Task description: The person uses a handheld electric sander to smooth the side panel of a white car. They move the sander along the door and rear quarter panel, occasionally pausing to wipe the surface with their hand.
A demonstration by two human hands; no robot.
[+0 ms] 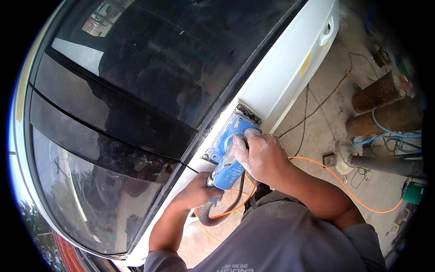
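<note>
A blue air sander (232, 173) with a long rectangular pad rests against the white car door (283, 75), just below the window line. My right hand (263, 155), dusted with white powder, is closed over the sander's head. Lower down, my left hand (198, 191) wraps around the rear end of its handle, beside the hose fitting. A dark ribbed hose (213, 220) and an orange air line (239, 206) hang beneath the tool. The pad's face against the panel is hidden.
Dark side windows (158, 59) fill the left, with a door handle (327, 31) farther along. At right, rusty gas cylinders (378, 94) and coiled blue hose (385, 133) lie on the concrete floor (312, 140). The orange line crosses the floor toward a green object (412, 193).
</note>
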